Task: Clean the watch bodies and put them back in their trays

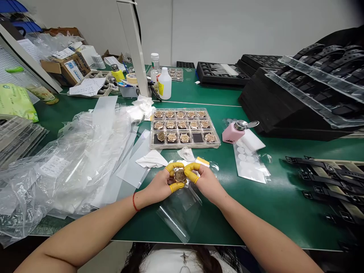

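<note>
Single head-worn camera looks forward and down across the green bench (227, 223). View is wide: wearer's torso (163, 261) at bottom edge, close; wall (241, 30) across the top, farther off.

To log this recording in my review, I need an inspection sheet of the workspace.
Surface: green tabletop, visible between the piles.
Job's things: gold-coloured watch case in hand; clear tray of similar ones ahead.
Clutter: plastic bags at left, crumpled tissues, pink bottle at right.
Hands: left hand grips the watch case, right hand touches its right side; yellow finger cots on both.
Cables: black cable along the white post.
Surroundings: pale wall behind; black stand at right.
</note>
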Tool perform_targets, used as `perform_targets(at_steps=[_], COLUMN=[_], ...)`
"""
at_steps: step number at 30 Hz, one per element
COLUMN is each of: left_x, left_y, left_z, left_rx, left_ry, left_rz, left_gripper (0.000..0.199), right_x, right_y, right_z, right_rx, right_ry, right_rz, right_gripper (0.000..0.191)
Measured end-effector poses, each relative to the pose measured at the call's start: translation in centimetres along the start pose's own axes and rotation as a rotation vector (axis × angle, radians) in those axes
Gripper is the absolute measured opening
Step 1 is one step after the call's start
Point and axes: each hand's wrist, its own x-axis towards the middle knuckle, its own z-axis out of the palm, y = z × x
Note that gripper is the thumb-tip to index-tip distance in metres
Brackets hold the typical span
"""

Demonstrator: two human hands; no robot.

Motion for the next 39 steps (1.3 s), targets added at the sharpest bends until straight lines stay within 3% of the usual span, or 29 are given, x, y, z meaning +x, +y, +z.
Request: perform_targets(at_steps=[4, 6, 8, 11, 16, 19, 23, 28, 33, 39], left_x=[0.3, 0.6, 1.0, 1.3, 1.3, 1.2, 1.2, 1.1, 1.0, 1.2], left_y=[-0.1, -0.3, -0.4, -0.6, -1.2, -1.7, -1.6, -1.0, -0.9, -0.9], left_z=[0.0, -0.1, -0.1, 0.1, 0.2, 0.2, 0.2, 0.2, 0.1, 0.1], left_rx=[-0.053, -0.092, -0.122, -0.128, -0.110, -0.080, -0.085, -0.087, -0.060, -0.121], left_ry=[0.030, 0.025, 0.027, 0.052, 0.048, 0.033, 0.020, -0.012, -0.042, -0.028], left_rz=[-0.088, -0.135, -0.160, -0.178, -0.112, -0.067, -0.045, -0.020, -0.023, -0.032], left_gripper=[0.053, 0.055, 0.056, 0.055, 0.051, 0.048, 0.047, 0.046, 0.042, 0.045], right_x=[0.8, 1.4, 1.9, 1.7, -0.5, -1.1, 0.2, 1.4, 0.5, -1.3], right_y=[0.9, 2.0, 3.1, 4.0, 3.1, 2.7, 2.9, 2.7, 2.1, 2.5], right_z=[-2.6, -4.1, -5.1, -5.2, -1.4, 0.8, 1.2, -0.3, -0.3, 0.1], right_rx=[-0.720, -0.982, -1.077, -1.050, -0.759, -0.830, -0.954, -0.847, -0.875, -1.039], right_ry=[0.213, 0.255, 0.234, 0.227, 0.245, 0.253, 0.305, 0.264, 0.209, 0.088], right_rz=[-0.166, -0.079, 0.010, -0.047, -0.553, -0.714, -0.716, -0.705, -0.856, -0.855], right_gripper=[0.023, 0.030, 0.033, 0.015, 0.017, 0.016, 0.016, 0.020, 0.029, 0.034])
